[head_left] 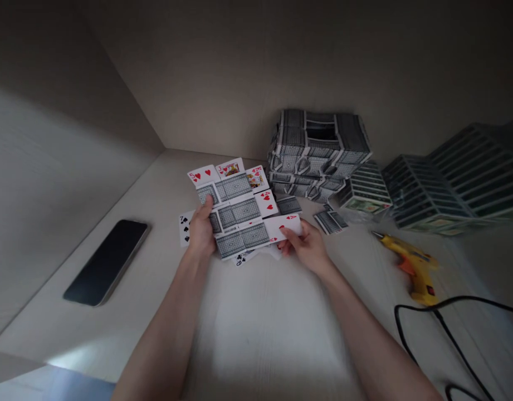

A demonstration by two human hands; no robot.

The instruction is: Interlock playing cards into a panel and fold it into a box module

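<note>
A panel of overlapping playing cards (239, 214), mostly patterned backs with a few red faces, is held up over the table. My left hand (203, 229) grips its left edge, thumb on top. At the lower right, my right hand (304, 245) pinches the ace of hearts (287, 225), which sticks out from the bottom row; thumb above, fingers below. Beneath the panel lie loose cards, among them a seven of spades (184, 229) and a club card (241, 259), partly hidden.
Behind stands a box-like structure of cards (318, 150). Small card pieces (330, 220) lie before it. To the right are green-edged card stacks (419, 192) and a yellow glue gun (413, 267) with a black cable (460, 301). A phone (108, 262) lies left.
</note>
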